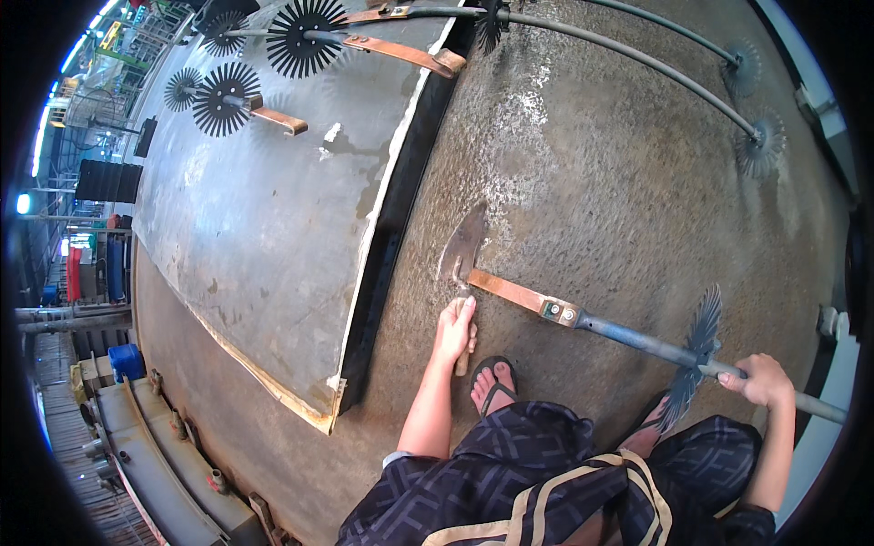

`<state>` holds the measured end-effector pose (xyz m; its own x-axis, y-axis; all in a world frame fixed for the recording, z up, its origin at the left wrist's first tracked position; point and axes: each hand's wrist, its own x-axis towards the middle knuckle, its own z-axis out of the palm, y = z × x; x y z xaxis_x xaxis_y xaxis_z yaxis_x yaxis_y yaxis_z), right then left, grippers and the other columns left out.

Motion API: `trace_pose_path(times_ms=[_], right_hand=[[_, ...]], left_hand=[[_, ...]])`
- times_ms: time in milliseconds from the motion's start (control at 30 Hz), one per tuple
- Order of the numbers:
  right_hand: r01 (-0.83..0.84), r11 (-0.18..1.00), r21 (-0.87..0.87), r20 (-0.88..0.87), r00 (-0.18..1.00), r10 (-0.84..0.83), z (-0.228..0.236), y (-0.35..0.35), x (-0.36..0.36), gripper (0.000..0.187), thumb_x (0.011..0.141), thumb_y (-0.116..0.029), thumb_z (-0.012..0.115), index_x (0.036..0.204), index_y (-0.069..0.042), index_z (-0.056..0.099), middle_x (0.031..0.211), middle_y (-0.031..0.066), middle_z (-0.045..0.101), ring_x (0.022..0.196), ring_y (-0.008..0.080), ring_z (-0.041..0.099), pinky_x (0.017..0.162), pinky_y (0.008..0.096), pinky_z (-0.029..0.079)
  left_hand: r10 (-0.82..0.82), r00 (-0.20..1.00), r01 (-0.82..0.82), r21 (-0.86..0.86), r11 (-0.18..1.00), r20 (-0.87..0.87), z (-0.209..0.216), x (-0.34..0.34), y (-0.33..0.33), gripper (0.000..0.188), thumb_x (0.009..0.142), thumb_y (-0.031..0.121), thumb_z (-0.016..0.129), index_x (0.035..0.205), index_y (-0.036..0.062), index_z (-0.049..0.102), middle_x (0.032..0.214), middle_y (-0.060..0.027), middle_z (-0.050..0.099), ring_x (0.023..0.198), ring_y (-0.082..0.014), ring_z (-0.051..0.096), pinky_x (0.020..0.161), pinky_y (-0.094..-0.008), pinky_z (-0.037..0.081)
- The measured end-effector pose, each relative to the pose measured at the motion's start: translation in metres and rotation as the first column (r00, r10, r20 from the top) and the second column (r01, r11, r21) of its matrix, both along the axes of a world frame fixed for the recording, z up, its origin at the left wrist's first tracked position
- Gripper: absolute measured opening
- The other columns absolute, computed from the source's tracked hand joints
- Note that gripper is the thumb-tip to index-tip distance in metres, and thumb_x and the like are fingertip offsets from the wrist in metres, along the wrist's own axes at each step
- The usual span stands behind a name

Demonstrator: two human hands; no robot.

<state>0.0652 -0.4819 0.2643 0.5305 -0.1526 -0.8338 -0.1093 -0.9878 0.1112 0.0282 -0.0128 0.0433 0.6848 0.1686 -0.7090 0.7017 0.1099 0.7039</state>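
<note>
My left hand [452, 329] is closed around the wooden handle of a trowel, whose stained, pointed blade [462, 244] rests at or just above the rough floor. Beside the blade lies the end of a flat copper bar [510, 291], and I cannot tell whether they touch. This bar is bolted to a blue-grey metal rod [628, 338] that slants across in front of me. Further along, a dark slotted disc [699, 350] sits around the rod. Past that disc, my right hand [763, 379] is wrapped around the rod near its right end.
A raised metal platform [273, 218] with a black edge takes up the left, carrying slotted discs [226, 98] and copper bars. More long rods [628, 56] lie at the top right. At lower left are a grey metal tank-like structure [150, 460] and a blue container [127, 362].
</note>
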Motion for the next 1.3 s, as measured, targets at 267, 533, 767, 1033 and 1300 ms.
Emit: trace_pose_path(times_ms=[267,533,767,1033,1300], right_hand=[[-0.001,1.000,0.006,-0.011,1.000,0.001,0.004,0.002,0.004,0.055,0.075,-0.060,0.060,0.082,-0.006,0.071,0.068,0.0183,0.062,0.073,0.0359,0.063,0.070,0.0449,0.048],[0.013,1.000,-0.011,0.005,1.000,-0.013,0.006,0.003,0.005,0.055,0.074,-0.060,0.062,0.078,-0.005,0.070,0.066,0.0195,0.061,0.072,0.0365,0.063,0.069,0.0450,0.047],[-0.040,0.999,0.018,0.051,0.998,0.039,-0.001,-0.002,-0.002,0.057,0.072,-0.061,0.062,0.076,-0.005,0.070,0.065,0.0198,0.060,0.072,0.0366,0.063,0.069,0.0447,0.047],[0.014,1.000,0.001,0.027,1.000,-0.014,0.006,0.004,0.002,0.054,0.073,-0.059,0.062,0.078,-0.006,0.070,0.068,0.0187,0.062,0.074,0.0362,0.063,0.071,0.0453,0.048],[-0.002,1.000,-0.014,0.019,1.000,0.002,0.007,0.004,-0.001,0.055,0.073,-0.060,0.062,0.078,-0.006,0.070,0.069,0.0191,0.062,0.075,0.0368,0.063,0.071,0.0454,0.048]], left_hand=[[-0.027,1.000,0.027,0.068,0.997,-0.008,-0.002,0.002,0.001,0.030,0.095,0.037,0.051,0.088,0.0084,0.047,0.051,-0.0012,0.044,0.035,-0.0114,0.040,0.033,-0.0270,0.033],[-0.052,0.998,0.053,0.045,0.998,-0.020,0.001,-0.004,0.004,0.030,0.095,0.038,0.050,0.088,0.0093,0.045,0.055,-0.0025,0.045,0.037,-0.0118,0.041,0.035,-0.0265,0.034],[0.002,1.000,-0.003,-0.019,1.000,-0.017,-0.001,-0.006,0.004,0.030,0.095,0.039,0.051,0.087,0.0106,0.045,0.052,-0.0016,0.044,0.035,-0.0118,0.041,0.034,-0.0265,0.034],[0.048,0.999,-0.048,-0.056,0.997,0.000,-0.010,-0.001,0.002,0.030,0.095,0.038,0.051,0.085,0.0104,0.045,0.051,-0.0019,0.045,0.035,-0.0123,0.041,0.033,-0.0274,0.035],[0.041,0.999,-0.042,-0.069,0.997,-0.008,-0.007,-0.002,0.000,0.029,0.095,0.038,0.051,0.085,0.0120,0.044,0.050,-0.0017,0.044,0.034,-0.0122,0.041,0.033,-0.0272,0.035]])
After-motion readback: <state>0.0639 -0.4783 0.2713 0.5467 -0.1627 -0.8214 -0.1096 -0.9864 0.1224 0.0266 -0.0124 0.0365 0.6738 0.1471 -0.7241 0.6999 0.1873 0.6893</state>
